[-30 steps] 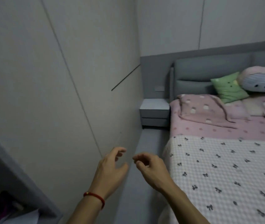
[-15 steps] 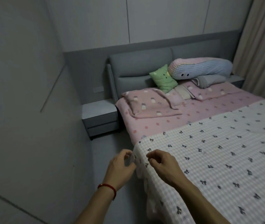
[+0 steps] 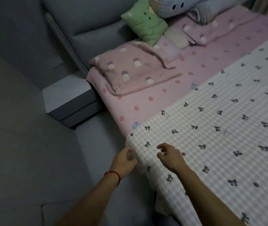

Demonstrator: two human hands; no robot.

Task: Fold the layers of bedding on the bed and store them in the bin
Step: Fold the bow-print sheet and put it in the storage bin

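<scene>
Checked blanket (image 3: 211, 128) corner, seemingly touching left hand (image 3: 124, 162)

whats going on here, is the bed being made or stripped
Stripped, most likely. A person stands at the side of the bed, both hands at the near corner of the checked bow-print blanket. The left hand has its fingers at the blanket's edge; the right hand is over the top, fingers loosely curled. Nothing is folded yet. The pink dotted sheet lies flat underneath, pillows at the head.
</scene>
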